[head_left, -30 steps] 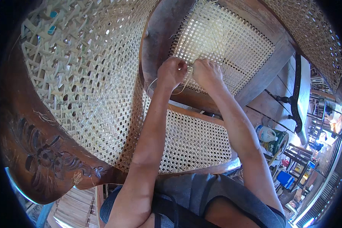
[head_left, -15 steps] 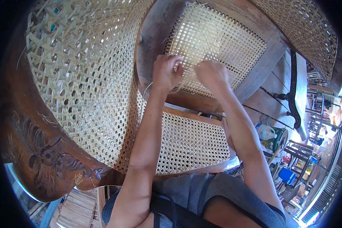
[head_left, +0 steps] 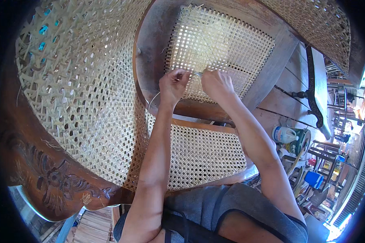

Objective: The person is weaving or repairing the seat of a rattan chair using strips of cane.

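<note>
The cane seat lies at the far middle, set in a wooden frame, with both hands over its near edge. The left hand has its thumb and forefinger curled toward each other; I cannot tell whether they pinch anything. The right hand is just beside it, fingers bent and pressed together, a pale sliver at their tips; its grip is unclear. A thin strand curves just left of the left wrist. A large cane panel fills the left, above carved wood; a smaller panel lies nearer, between the forearms. Right of the right forearm are a white jug and a green tin.
</note>
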The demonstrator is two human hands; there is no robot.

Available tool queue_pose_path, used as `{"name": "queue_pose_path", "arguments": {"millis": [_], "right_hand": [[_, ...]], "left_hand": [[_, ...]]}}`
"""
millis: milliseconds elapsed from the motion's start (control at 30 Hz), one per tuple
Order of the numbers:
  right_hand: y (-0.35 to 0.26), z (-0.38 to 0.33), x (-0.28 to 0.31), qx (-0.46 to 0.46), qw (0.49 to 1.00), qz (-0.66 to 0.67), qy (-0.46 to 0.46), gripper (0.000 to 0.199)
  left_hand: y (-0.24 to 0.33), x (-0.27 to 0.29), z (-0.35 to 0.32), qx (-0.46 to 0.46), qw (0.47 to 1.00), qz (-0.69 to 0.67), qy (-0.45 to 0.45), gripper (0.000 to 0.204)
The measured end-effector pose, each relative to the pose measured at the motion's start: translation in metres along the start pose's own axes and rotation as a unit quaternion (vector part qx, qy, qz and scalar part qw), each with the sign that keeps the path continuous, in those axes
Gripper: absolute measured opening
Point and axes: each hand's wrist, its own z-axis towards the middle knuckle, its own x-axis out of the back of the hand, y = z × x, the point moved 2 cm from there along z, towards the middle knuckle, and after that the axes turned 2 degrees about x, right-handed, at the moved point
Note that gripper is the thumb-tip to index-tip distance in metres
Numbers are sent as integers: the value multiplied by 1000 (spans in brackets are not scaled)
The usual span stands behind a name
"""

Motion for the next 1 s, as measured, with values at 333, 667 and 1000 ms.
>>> {"name": "queue_pose_path", "arguments": {"millis": [333,667,1000], "right_hand": [[-25,9,9,22,999,-43,10,18],[0,34,13,8,998,8,-59,30],[24,-11,34,-44,996,-79,1,44]], "left_hand": [[-15,1,3,29,999,-30,-1,10],[16,-6,-2,-87,988,124,34,7],[15,-24,-11,-147,952,250,97,8]]}}
